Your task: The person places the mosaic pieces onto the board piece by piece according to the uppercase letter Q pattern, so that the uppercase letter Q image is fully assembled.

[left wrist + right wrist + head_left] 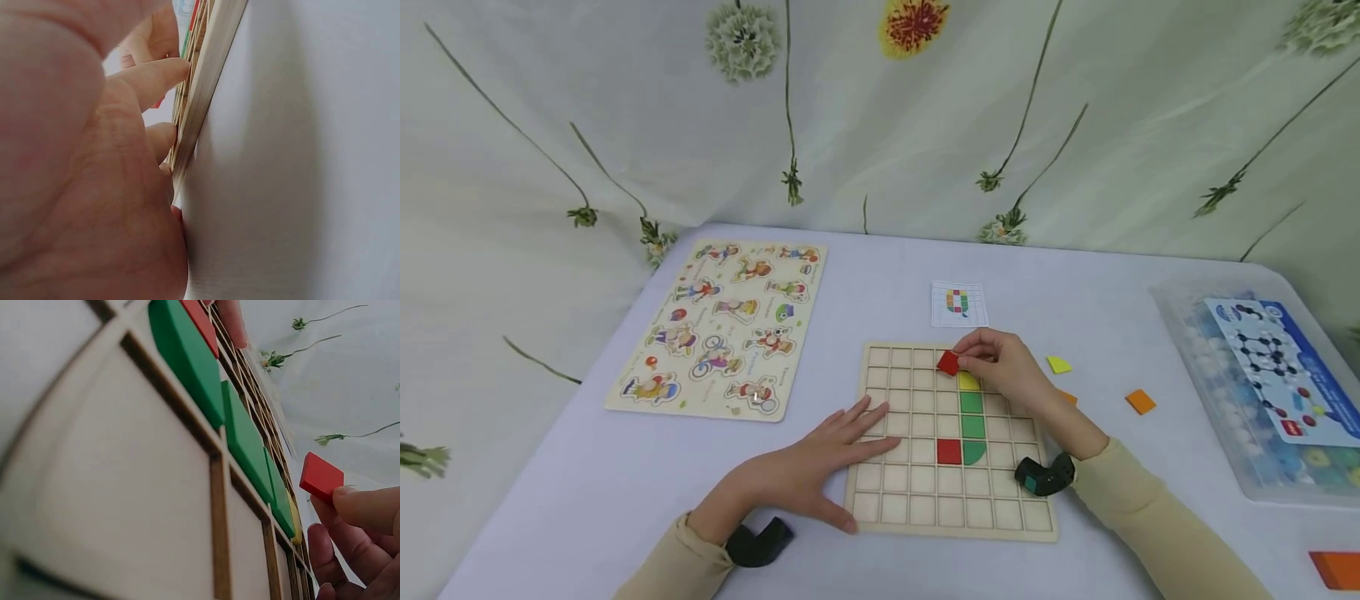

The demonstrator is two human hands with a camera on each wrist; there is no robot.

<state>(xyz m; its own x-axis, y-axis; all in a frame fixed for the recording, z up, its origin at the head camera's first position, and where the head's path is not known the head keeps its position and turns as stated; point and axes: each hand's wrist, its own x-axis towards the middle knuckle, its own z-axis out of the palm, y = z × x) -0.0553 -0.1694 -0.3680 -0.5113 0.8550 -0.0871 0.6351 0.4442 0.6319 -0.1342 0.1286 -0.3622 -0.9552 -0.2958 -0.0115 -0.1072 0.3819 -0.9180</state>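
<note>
My right hand (1006, 367) pinches a red square tile (321, 477) between thumb and fingertips, just over the upper part of a wooden grid board (895, 527). Below it, one column of the board holds a yellow tile (968, 382), green square tiles (972, 415) and a green tile with a rounded corner (973, 452). Another red square tile (948, 452) sits in the cell left of that rounded one. My left hand (805, 467) lies with fingers spread over the board's left edge, fingertips on the grid and thumb at the lower left corner.
Behind the board lies a small pattern card (959, 305). A loose yellow piece (1059, 364) and an orange tile (1141, 402) lie to the right, before a clear plastic box (1240, 467). A wooden picture puzzle (722, 333) is at left; an orange block (1336, 571) is at far right.
</note>
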